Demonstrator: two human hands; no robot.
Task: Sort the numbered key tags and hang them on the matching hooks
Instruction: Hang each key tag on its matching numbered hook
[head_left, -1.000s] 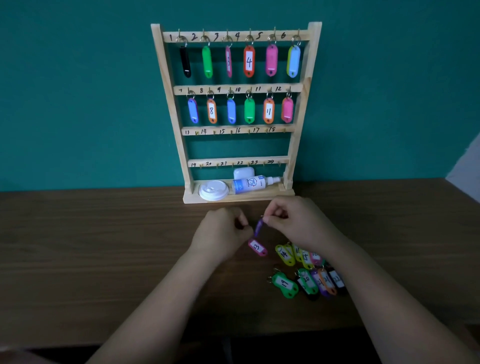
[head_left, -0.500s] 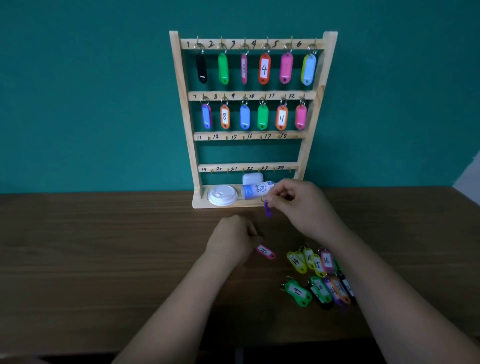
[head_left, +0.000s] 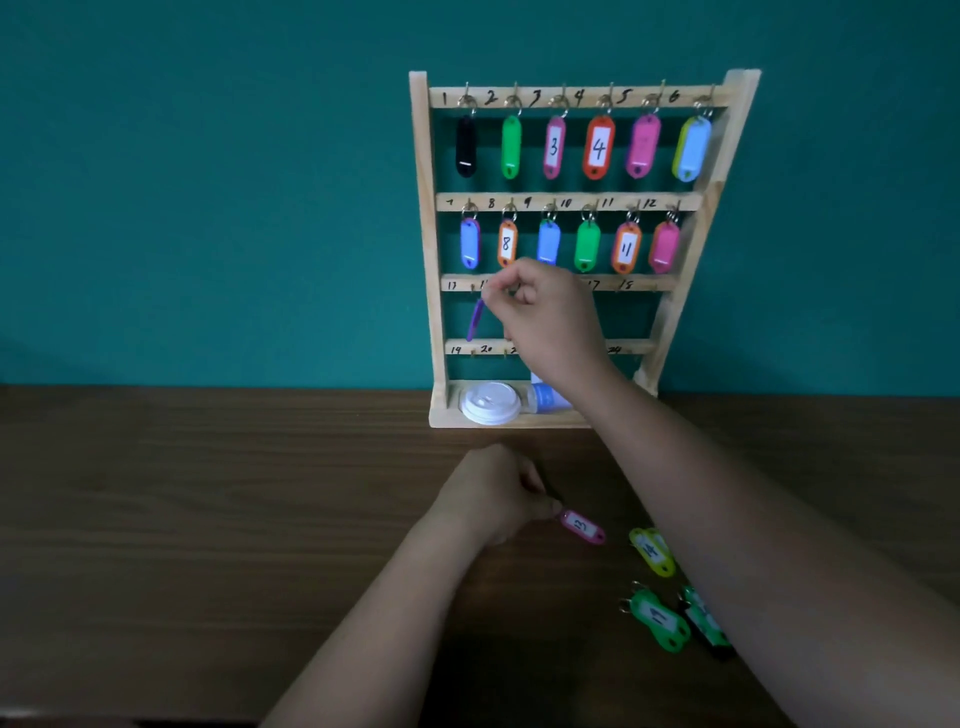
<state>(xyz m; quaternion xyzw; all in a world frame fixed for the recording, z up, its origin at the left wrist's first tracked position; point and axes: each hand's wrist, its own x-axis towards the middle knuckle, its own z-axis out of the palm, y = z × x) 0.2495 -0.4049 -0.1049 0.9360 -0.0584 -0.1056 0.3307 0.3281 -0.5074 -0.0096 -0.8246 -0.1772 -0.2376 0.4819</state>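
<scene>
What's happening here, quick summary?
A person is sorting numbered key tags onto a wooden rack. The right hand holds a purple tag by its ring at the left end of the third row, by hooks 13 and 14. The left hand pinches a pink tag at its ring end on the table. The top two rows are full; the lower hooks in view are bare. Other tags lie loose to the right.

view: head-worn, single | facing: forward and down — wooden table (head_left: 208, 519) close below | key rack (head_left: 427, 234) ahead, right of centre
</scene>
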